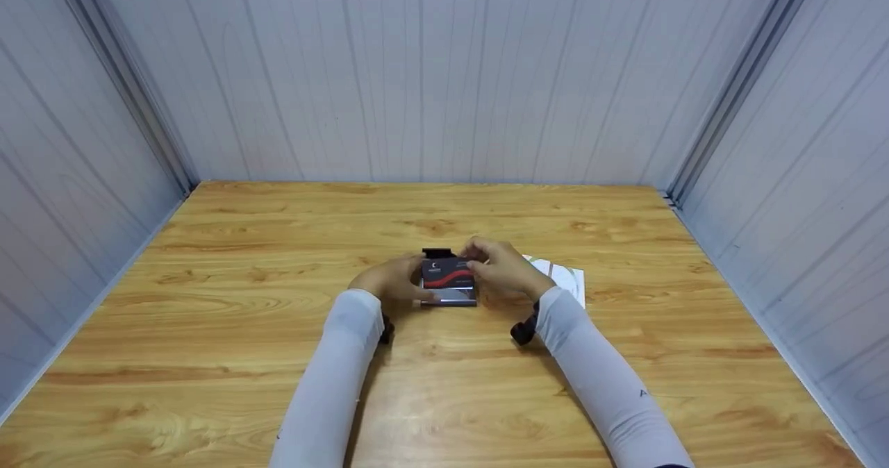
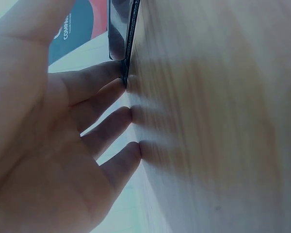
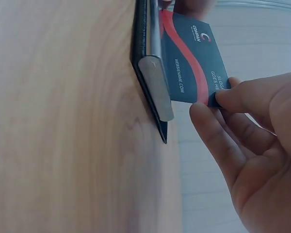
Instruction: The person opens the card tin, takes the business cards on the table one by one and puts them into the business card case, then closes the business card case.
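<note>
A dark business card (image 1: 444,271) with a red wavy stripe stands tilted up from a card case (image 1: 458,303), its lower edge hidden behind the case's shiny metal part. My right hand (image 1: 505,268) pinches the far right corner of the card (image 3: 186,58) between thumb and fingers. Around the left end of the case, my left hand (image 1: 396,278) has its thumb near the front and its fingers toward the back, steadying it. In the left wrist view, fingertips touch the black cover of the case (image 2: 121,29). The right wrist view shows the metal part of the case (image 3: 156,90) side-on.
A white sheet (image 1: 571,284) with coloured marks lies on the wooden table (image 1: 430,398), partly hidden by my right hand and wrist. Pale panelled walls (image 1: 417,72) close off the back and both sides.
</note>
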The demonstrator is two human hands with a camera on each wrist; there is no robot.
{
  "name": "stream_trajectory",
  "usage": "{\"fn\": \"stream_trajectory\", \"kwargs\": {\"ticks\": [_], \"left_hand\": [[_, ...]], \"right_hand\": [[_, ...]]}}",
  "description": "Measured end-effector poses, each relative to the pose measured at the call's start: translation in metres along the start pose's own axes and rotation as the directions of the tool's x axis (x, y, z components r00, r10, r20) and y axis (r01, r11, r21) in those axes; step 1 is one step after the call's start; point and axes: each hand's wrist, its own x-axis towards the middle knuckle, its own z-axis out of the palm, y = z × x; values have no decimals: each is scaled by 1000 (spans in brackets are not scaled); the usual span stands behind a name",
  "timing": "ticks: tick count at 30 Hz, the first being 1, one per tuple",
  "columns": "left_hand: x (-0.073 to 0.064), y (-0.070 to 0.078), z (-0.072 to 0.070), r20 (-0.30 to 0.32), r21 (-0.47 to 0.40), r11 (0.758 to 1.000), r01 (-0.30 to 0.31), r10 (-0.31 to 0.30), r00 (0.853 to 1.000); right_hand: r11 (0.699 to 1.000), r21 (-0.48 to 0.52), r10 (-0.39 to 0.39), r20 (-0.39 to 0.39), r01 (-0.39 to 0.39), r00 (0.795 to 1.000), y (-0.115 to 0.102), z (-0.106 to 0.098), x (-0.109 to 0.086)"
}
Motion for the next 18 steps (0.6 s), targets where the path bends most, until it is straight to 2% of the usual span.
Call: {"fn": "stream_trajectory", "kwargs": {"ticks": [7,18], "left_hand": [[0,0,0,6,28,1000,7,-8,1000],[0,0,0,7,9,1000,5,-5,1000]], "right_hand": [[999,-22,49,57,-48,997,-1,1,-4],[997,-50,58,94,-53,994,-1,-2,-5]]}}
